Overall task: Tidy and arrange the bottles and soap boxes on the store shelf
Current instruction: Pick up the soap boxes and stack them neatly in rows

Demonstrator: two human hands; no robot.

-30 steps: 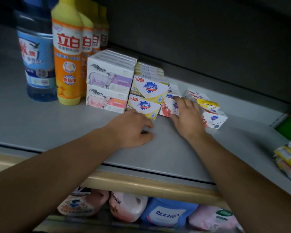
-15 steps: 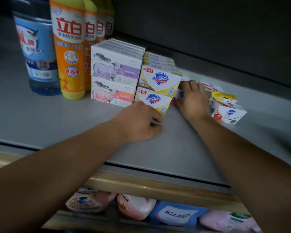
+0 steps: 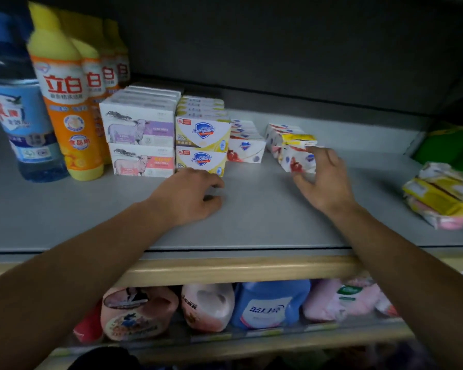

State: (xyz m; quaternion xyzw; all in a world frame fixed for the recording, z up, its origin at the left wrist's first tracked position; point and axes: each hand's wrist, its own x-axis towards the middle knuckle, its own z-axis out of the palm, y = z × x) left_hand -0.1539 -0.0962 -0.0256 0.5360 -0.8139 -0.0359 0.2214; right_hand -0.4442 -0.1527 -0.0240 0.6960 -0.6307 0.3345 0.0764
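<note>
Rightward, her right hand (image 3: 322, 180) is now reaching, fingers spread around the loose pomegranate soap box (image 3: 297, 158); left hand (image 3: 190, 196) is resting loosely curled on bare shelf (image 3: 257, 214).

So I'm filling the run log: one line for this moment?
left hand: resting on shelf | right hand: at skewed soap box | grip: unclear

A grey shelf board (image 3: 251, 225) with a pale wooden front edge (image 3: 238, 271) spreads under and beyond the fingers, backed by a dark grey panel (image 3: 278, 49) in dim light, with a lower shelf (image 3: 251, 340) below.
</note>
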